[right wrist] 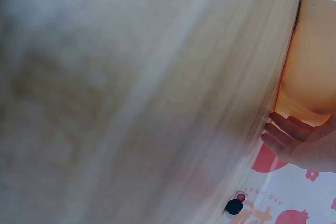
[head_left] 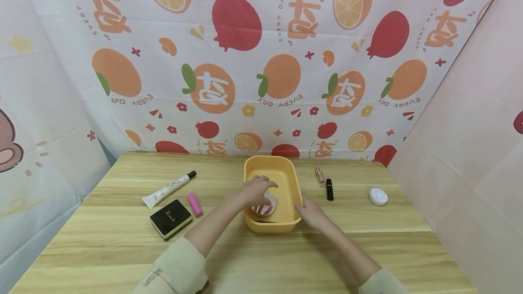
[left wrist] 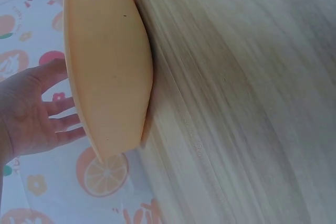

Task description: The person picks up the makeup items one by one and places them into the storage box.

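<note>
A yellow plastic storage box (head_left: 297, 185) stands at the middle of the table. My left hand (head_left: 258, 193) reaches over its left wall, fingers spread above a white round item (head_left: 268, 210) that lies inside. Whether the fingertips touch that item, I cannot tell; in the left wrist view the box wall hides the tips of the left hand (left wrist: 34, 111). At the box's near right corner, my right hand (head_left: 312, 213) holds the wall, with the thumb at the rim and the fingers (right wrist: 286, 129) along the outside. A thin dark item (head_left: 265, 222) lies at the near end inside.
Left of the box lie a white tube (head_left: 167, 190) with a black cap, a pink tube (head_left: 195, 205) and a black square compact (head_left: 171, 218). To the right are a pale pink lipstick (head_left: 320, 175), a black lipstick tube (head_left: 329, 189) and a round white case (head_left: 377, 197). A printed cloth hangs behind.
</note>
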The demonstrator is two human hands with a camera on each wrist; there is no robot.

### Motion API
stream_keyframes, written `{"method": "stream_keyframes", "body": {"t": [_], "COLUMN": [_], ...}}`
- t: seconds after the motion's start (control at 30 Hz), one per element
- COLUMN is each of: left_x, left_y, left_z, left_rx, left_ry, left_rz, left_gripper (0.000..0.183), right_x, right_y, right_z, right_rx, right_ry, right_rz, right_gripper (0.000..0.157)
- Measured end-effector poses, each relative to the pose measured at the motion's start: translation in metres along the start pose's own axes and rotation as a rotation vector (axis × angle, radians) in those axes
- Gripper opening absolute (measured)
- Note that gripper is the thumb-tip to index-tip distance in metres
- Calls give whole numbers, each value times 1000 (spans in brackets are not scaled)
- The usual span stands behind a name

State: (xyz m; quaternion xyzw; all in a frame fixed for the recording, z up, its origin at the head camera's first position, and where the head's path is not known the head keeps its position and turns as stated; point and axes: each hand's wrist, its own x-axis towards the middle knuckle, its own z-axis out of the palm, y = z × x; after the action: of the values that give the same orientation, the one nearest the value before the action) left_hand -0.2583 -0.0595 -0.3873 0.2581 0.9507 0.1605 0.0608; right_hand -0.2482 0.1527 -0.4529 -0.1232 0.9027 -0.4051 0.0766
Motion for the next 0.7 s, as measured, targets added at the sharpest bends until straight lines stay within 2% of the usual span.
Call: {"method": "stream_keyframes", "body": {"t": [0.33,0.7], "left_x": [-4,-10], "left_y": [-3,-4], "left_z": [2,-5], "left_rx": [8,9], "left_ry": [11,49], "left_rz": [20,23], "left_gripper": [47,47], "right_x": [-2,-1], "right_y": [1,2], "right_z": [1,0], "right_rx": [20,22], "right_ry": [-6,-12], "right_rz": [-4,1], "right_gripper": [42,43]}}
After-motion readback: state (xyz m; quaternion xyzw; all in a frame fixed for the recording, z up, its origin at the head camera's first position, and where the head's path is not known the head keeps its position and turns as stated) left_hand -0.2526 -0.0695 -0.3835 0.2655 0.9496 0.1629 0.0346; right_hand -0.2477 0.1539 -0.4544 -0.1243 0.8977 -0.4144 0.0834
